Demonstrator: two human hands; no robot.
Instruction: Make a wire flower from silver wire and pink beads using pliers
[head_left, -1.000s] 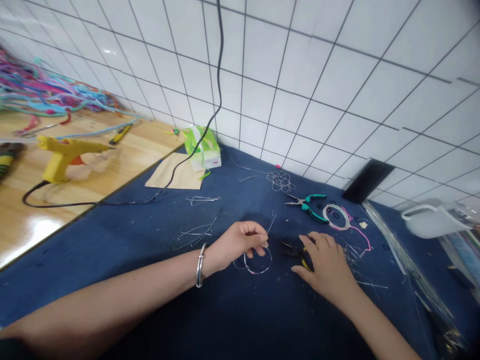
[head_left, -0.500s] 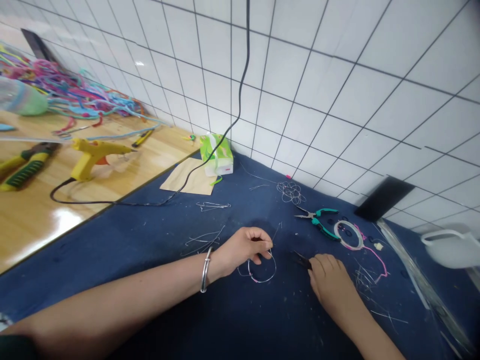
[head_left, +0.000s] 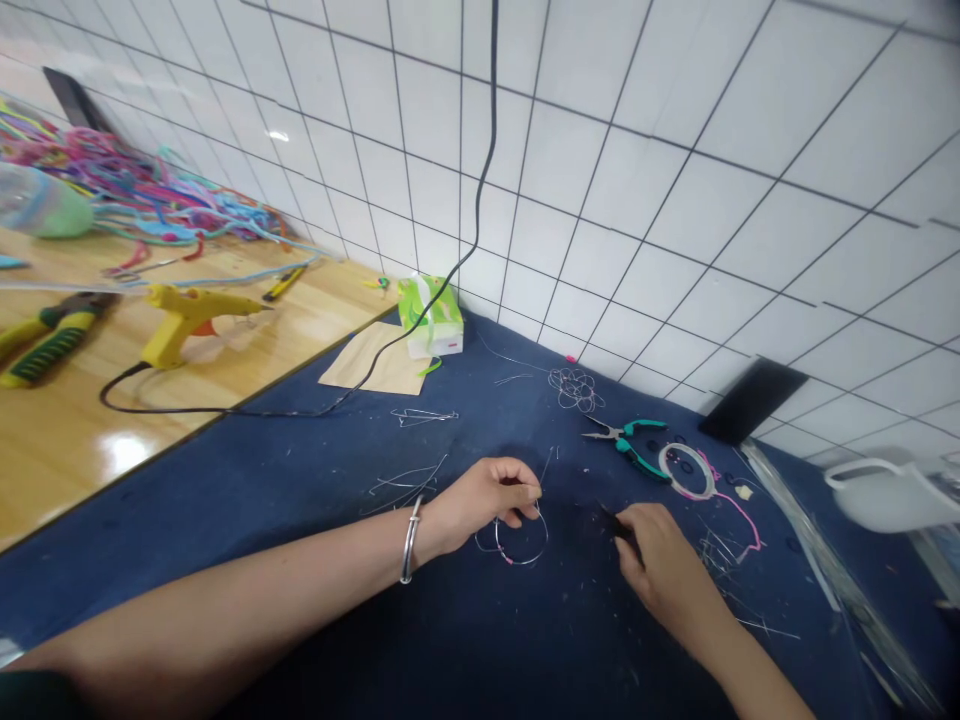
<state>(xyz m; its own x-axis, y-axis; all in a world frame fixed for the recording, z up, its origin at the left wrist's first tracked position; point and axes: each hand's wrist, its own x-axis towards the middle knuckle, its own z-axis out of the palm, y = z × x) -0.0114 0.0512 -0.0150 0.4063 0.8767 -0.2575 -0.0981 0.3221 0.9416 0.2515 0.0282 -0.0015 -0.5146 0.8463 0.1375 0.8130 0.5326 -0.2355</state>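
My left hand [head_left: 491,495], with a silver bangle on its wrist, is closed at the fingertips on a thin wire bent into a loop [head_left: 511,561]. The loop hangs below the fingers, with a pink bit at its bottom, and a straight wire end rises above them. My right hand [head_left: 660,560] grips a dark, pointed tool [head_left: 609,518]. Only its tip and part of its handle show, so I cannot tell its exact kind. The tool's tip is apart from the wire. Teal-handled pliers [head_left: 626,438] lie slightly open beyond my right hand.
Cut wires [head_left: 405,485] lie left of my hands, and a flower-shaped wire piece [head_left: 576,390] lies near the wall. A white ring spool [head_left: 686,493] is at right. A yellow glue gun [head_left: 180,320] rests on the wooden table; its black cord [head_left: 480,200] crosses the view.
My right hand has turned the dark tool so its tip points further up and left. The left hand keeps its hold on the wire. The view has shifted slightly.
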